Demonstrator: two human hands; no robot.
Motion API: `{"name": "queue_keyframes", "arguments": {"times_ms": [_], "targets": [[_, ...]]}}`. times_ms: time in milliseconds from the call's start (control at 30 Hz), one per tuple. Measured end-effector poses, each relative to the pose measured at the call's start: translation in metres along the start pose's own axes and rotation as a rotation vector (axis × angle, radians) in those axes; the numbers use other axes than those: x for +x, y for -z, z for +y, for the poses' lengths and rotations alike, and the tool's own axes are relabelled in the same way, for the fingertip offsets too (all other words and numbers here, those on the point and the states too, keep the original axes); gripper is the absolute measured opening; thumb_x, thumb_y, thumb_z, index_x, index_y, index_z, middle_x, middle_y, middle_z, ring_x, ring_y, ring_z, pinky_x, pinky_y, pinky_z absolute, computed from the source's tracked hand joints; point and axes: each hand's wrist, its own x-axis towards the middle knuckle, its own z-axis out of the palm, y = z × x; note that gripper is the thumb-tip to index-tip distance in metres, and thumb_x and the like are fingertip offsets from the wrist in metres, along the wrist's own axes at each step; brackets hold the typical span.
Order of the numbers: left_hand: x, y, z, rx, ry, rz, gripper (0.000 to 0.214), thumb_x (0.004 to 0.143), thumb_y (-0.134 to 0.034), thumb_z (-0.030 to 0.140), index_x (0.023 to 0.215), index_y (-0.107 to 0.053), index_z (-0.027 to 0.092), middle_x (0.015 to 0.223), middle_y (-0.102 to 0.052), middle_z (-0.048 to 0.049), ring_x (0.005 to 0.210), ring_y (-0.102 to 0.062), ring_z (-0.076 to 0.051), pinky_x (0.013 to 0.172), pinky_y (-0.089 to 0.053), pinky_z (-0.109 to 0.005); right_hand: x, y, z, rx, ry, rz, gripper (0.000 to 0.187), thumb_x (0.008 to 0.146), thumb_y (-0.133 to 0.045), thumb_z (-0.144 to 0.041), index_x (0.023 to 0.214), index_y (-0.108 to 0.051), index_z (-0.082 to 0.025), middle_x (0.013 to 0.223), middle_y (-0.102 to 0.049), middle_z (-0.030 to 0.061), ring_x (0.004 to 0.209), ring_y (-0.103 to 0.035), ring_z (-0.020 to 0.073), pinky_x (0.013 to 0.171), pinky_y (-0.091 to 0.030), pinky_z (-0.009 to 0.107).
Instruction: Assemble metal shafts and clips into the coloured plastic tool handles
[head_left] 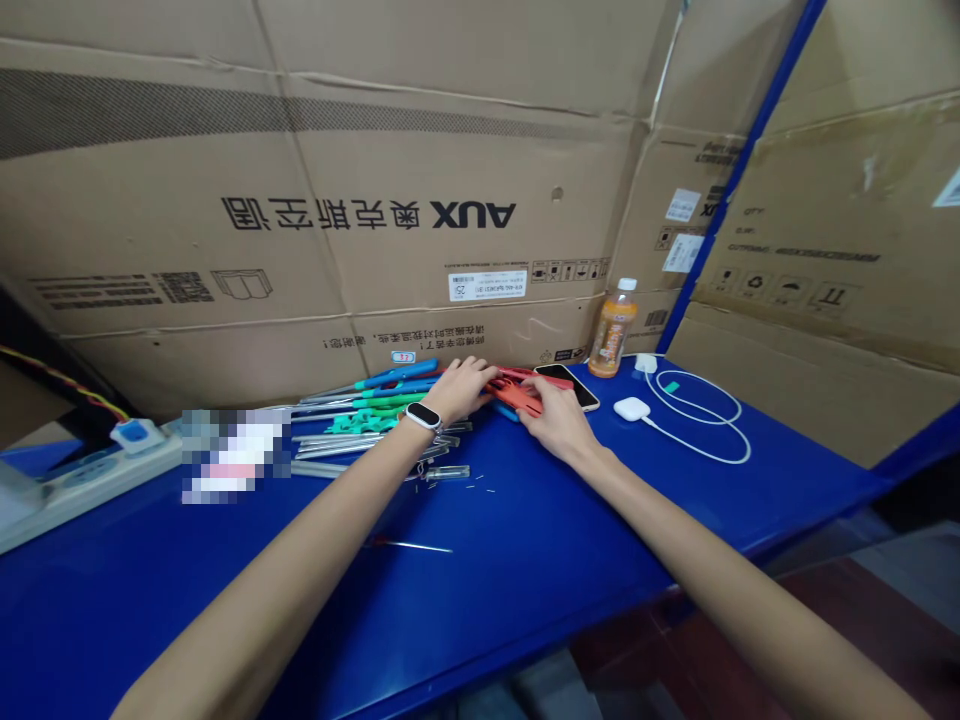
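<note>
My right hand is closed on an orange-red plastic handle piece. More red pieces lie just behind it. Close by on the left, my left hand curls its fingers down at the left end of the red pieces; what is under them is hidden. A white-banded watch is on that wrist. Left of it lies a pile of blue handles, green handles and teal plastic pieces, with thin metal rods. A clear tube is at the pile's front.
Behind stands a large cardboard sheet. On the blue table are a phone, an orange drink bottle, a white charging case with a cable, a power strip, and a small screwdriver-like rod.
</note>
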Motion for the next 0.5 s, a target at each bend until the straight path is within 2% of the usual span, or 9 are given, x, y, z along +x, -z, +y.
{"name": "queue_keyframes", "arguments": {"times_ms": [133, 200, 267, 400, 500], "targets": [[-0.042, 0.029, -0.013, -0.096, -0.02, 0.026, 0.037, 0.09, -0.062, 0.032, 0.125, -0.055, 0.022, 0.114, -0.059, -0.0082, 0.103, -0.059, -0.025, 0.087, -0.044, -0.036, -0.013, 0.003, -0.013, 0.156, 0.162, -0.033, 0.033, 0.082, -0.064, -0.02, 0.115, -0.061, -0.021, 0.119, -0.069, 0.0087, 0.109, -0.065, 0.0251, 0.098, -0.047, 0.043], [-0.076, 0.042, -0.016, -0.134, 0.0, 0.021, 0.042, 0.088, -0.065, 0.04, 0.124, -0.057, 0.022, 0.114, -0.058, -0.008, 0.097, -0.062, -0.024, 0.083, -0.046, -0.035, -0.021, 0.0, -0.028, 0.2, 0.234, -0.084, 0.031, 0.084, -0.064, -0.023, 0.115, -0.061, -0.021, 0.119, -0.069, 0.0078, 0.109, -0.064, 0.0247, 0.097, -0.047, 0.043], [-0.114, 0.051, -0.015, -0.201, -0.004, 0.021, 0.043, 0.087, -0.066, 0.045, 0.123, -0.058, 0.023, 0.117, -0.058, -0.0078, 0.101, -0.061, -0.025, 0.084, -0.047, -0.034, -0.029, -0.007, -0.046, 0.224, 0.289, -0.138, 0.032, 0.085, -0.064, -0.025, 0.117, -0.061, -0.022, 0.12, -0.068, 0.0073, 0.108, -0.064, 0.0246, 0.096, -0.048, 0.042], [-0.182, 0.054, -0.014, -0.31, 0.079, 0.04, 0.036, 0.092, -0.058, 0.044, 0.121, -0.059, 0.023, 0.113, -0.063, -0.0073, 0.104, -0.061, -0.024, 0.086, -0.048, -0.035, -0.037, -0.028, -0.086, 0.287, 0.384, -0.258, 0.032, 0.085, -0.065, -0.025, 0.117, -0.062, -0.024, 0.119, -0.069, 0.0063, 0.106, -0.064, 0.0236, 0.095, -0.048, 0.041], [-0.215, 0.051, -0.02, -0.382, 0.162, 0.069, 0.03, 0.09, -0.061, 0.041, 0.115, -0.062, 0.023, 0.111, -0.065, -0.0073, 0.102, -0.062, -0.024, 0.087, -0.049, -0.036, -0.034, -0.044, -0.111, 0.359, 0.43, -0.354, 0.03, 0.084, -0.066, -0.024, 0.114, -0.063, -0.023, 0.114, -0.07, 0.0057, 0.103, -0.066, 0.0229, 0.093, -0.05, 0.04]]}}
